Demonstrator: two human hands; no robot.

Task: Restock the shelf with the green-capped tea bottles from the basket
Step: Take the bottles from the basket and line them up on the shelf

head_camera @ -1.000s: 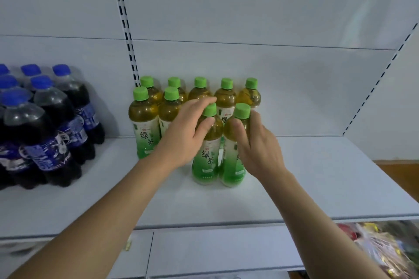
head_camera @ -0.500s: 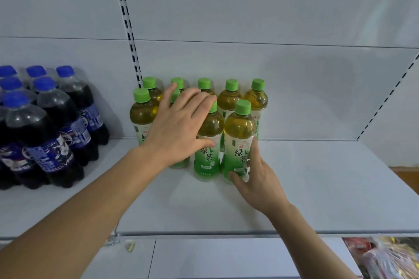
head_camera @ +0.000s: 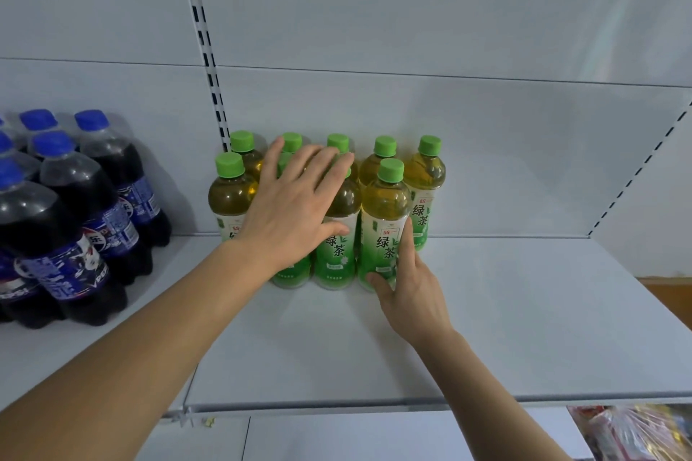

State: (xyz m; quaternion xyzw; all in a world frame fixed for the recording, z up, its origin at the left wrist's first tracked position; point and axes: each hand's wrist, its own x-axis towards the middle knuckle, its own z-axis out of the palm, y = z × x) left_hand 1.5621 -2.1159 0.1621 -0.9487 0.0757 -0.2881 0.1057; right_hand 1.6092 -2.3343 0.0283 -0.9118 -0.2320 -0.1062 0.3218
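Left hand (head_camera: 296,210) flat, fingers spread, over front-row tea bottles (head_camera: 335,236). Right hand (head_camera: 412,288) pinches base of rightmost front bottle (head_camera: 384,225) on shelf (head_camera: 524,311). Step: squaring row. Next: release, reach for more bottles; basket unseen.

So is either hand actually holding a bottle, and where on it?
The right hand holds the front-right tea bottle by its lower label, thumb and fingers round it. The left hand is spread open, gripping nothing.
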